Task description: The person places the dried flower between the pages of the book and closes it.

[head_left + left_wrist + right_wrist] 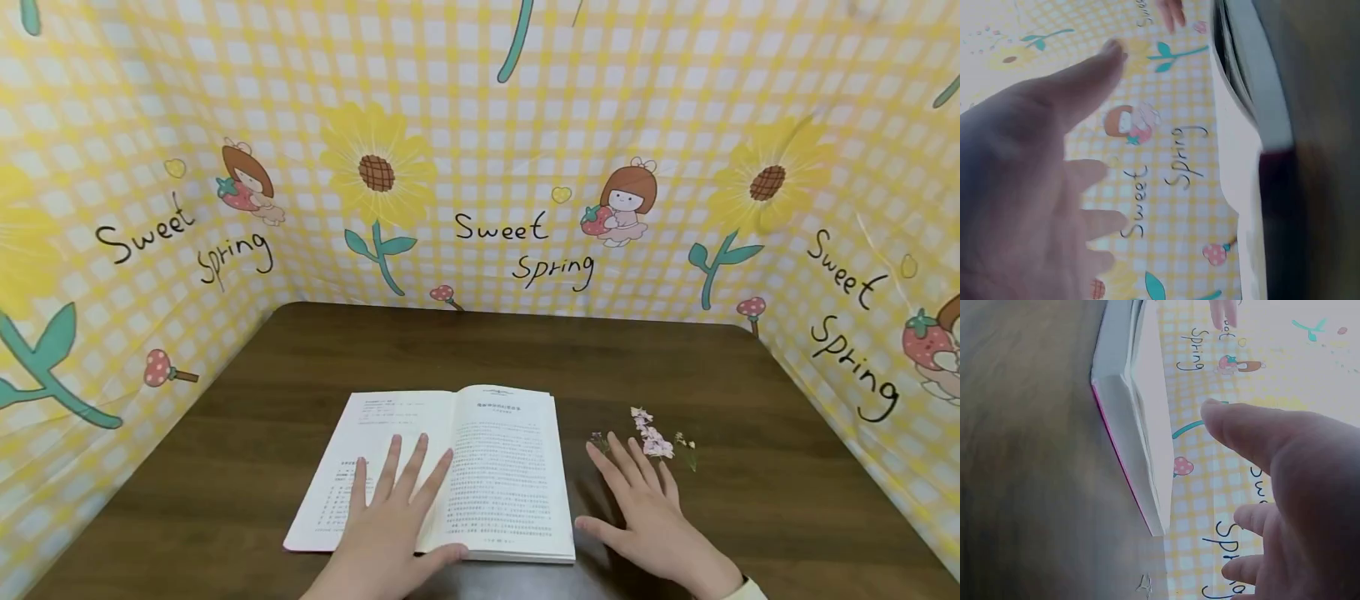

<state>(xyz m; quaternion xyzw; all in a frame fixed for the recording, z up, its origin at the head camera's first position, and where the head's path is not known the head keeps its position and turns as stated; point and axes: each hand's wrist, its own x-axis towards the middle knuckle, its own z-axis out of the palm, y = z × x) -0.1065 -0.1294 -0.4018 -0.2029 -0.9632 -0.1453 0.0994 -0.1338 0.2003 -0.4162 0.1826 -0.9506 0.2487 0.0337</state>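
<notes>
An open book [513, 483] with printed pages lies on the brown table. Over its left page and fold, the left hand [390, 521] is spread with fingers straight; whether it touches the paper I cannot tell. To the right of the book, the right hand [648, 521] has its fingers extended and holds nothing. Just past its fingertips lie a pink flower sprig [654, 437], a small purple sprig [597, 439] and a small pale-flowered sprig with green leaves [686, 450]. In the right wrist view, the thick page block [1129, 425] shows edge-on, with a pink cover edge.
The dark wooden table [225, 467] extends around the book. A yellow checked cloth [480, 167] printed with sunflowers, cartoon figures and lettering encloses the back and both sides.
</notes>
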